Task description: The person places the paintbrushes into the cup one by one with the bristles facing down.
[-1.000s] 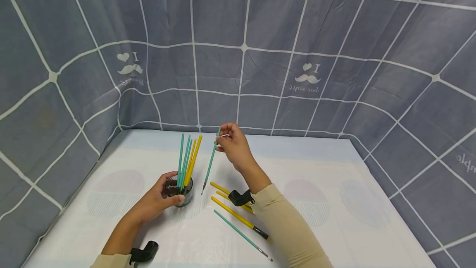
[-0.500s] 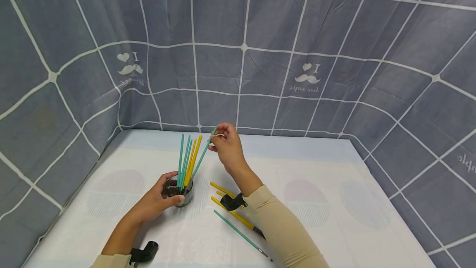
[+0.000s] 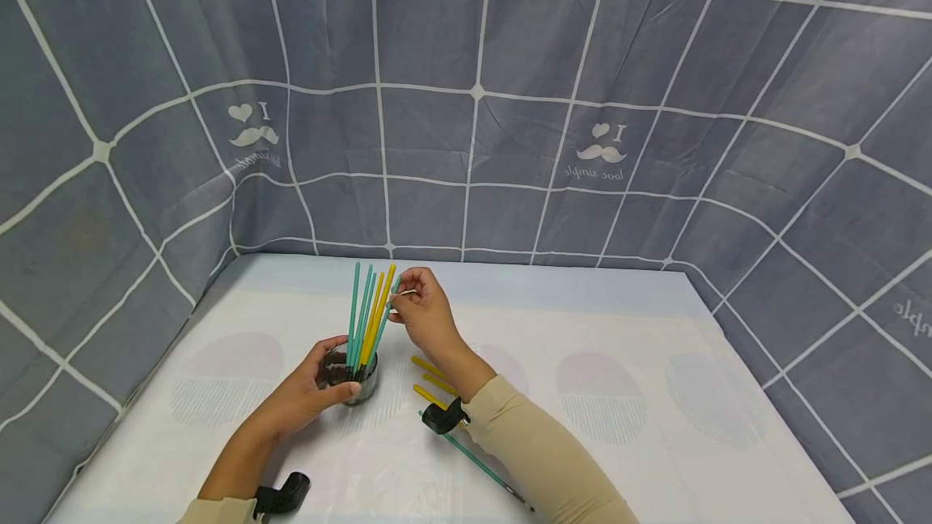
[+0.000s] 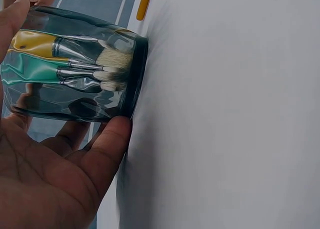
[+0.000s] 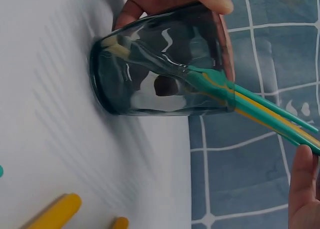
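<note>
A dark, clear glass (image 3: 370,385) stands on the table with several green and yellow paintbrushes (image 3: 360,322) in it, bristles down. My left hand (image 3: 309,392) grips it from the left, thumb in front and fingers behind. Near its upper end, my right hand (image 3: 425,318) pinches a green paintbrush (image 3: 383,330). That brush leans against the glass's right side with its lower end inside. Through the glass wall (image 5: 165,84), the right wrist view shows bristles near the base. The left wrist view shows pale bristles (image 4: 114,61) close to the bottom.
Yellow paintbrushes (image 3: 429,396) lie right of the glass, partly under my right forearm. A green paintbrush (image 3: 476,462) lies nearer to me, partly covered by the sleeve. A grey gridded curtain (image 3: 429,136) surrounds the white table (image 3: 393,467) at the back and sides.
My right hand has moved left and down, bringing the green paintbrush from beside the glass into it. The left hand stays on the glass. My right forearm now covers more of the loose brushes.
</note>
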Available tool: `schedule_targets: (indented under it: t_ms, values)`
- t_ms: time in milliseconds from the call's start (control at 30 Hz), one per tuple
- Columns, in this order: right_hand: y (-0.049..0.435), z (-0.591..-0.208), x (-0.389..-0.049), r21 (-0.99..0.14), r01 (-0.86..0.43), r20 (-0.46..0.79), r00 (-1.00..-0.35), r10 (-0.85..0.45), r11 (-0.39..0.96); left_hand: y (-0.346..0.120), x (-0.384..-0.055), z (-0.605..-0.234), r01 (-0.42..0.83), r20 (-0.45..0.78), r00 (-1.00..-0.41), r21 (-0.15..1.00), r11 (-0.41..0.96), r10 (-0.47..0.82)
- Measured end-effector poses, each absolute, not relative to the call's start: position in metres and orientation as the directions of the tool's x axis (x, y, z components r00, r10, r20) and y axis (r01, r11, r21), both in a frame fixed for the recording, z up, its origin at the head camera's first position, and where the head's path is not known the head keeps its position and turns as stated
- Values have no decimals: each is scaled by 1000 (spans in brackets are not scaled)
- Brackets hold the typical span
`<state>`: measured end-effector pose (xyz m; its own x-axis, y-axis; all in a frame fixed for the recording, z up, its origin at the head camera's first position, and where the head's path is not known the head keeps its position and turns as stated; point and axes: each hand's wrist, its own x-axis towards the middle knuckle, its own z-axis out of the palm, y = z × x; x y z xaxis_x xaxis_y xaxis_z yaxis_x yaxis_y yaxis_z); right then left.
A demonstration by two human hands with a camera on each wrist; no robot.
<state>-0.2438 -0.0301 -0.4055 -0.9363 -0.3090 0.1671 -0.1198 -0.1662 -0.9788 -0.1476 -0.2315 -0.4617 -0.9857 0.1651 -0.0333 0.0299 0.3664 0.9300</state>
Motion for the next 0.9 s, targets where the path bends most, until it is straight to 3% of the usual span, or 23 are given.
schedule_targets:
  t_ms: [233,567,900]
  values:
    - [-30,-410,-243,-982,-114,158,-931,-328,-150,-232,-147,-461,41,-24,-985,931,364,172]
    - [-9,-415,-254,-991,-134,122,-910,-397,2,-232,-146,-459,32,-28,-985,937,347,168]
    - [23,-440,-271,-958,-58,-124,-800,-587,282,-234,-147,-461,31,-31,-984,940,340,176]
